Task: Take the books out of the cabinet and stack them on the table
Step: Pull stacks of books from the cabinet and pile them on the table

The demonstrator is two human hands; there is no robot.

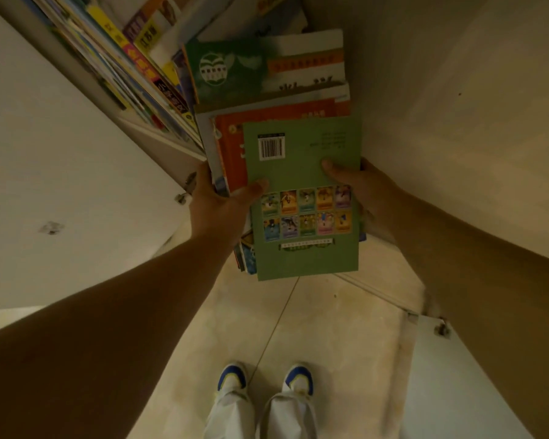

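Note:
I hold a stack of books (pixel 305 255) in both hands at the cabinet's mouth. Its top book has a green back cover with a barcode and rows of small pictures. An orange book (pixel 232 150) lies under it. My left hand (pixel 222 207) grips the stack's left edge, thumb on the green cover. My right hand (pixel 358 188) grips the right edge, thumb on top as well. Behind the stack, a dark green book (pixel 232 68) lies flat inside the cabinet. Upright books (pixel 133 55) fill the shelf at the upper left.
An open white cabinet door (pixel 61 185) stands at the left and another door (pixel 457 375) at the lower right. The cabinet's side wall (pixel 457 122) is on the right. Below are a tiled floor (pixel 314 327) and my two shoes (pixel 263 378).

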